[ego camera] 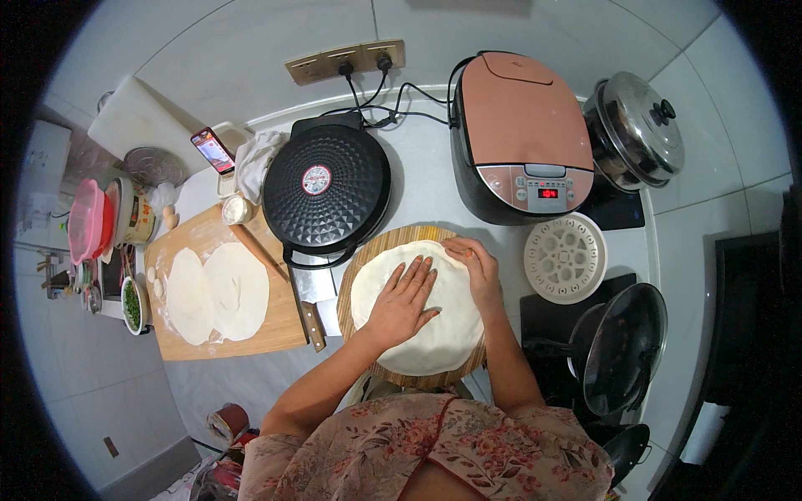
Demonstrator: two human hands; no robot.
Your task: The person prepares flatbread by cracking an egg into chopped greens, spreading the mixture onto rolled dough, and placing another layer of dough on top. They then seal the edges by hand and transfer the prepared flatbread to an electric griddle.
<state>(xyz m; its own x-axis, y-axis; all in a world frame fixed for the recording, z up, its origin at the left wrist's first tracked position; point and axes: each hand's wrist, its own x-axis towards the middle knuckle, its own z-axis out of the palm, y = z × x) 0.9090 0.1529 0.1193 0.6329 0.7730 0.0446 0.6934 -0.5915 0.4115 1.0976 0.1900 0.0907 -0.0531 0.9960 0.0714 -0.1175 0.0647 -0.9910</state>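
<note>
A large round sheet of dough point(426, 351) lies on a round wooden board point(346, 313) right before me. Flat on its upper middle rests my left hand point(404, 300), fingers a little apart and holding nothing. My right hand point(479, 269) is at the dough's upper right edge, its fingers bent over the rim; whether they pinch the dough cannot be made out. Two thin dough rounds point(237, 291) lie side by side on a floured rectangular wooden board point(276, 329) to the left, with a wooden rolling pin point(258, 252) at their upper right.
Behind the boards stand a black electric griddle point(326, 188) and a pink multicooker point(526, 119). A knife point(313, 325) lies between the boards. At right are a steamer plate point(565, 258), a frying pan point(620, 351) and a steel pot point(639, 131). Chopped greens point(131, 305) fill a left bowl.
</note>
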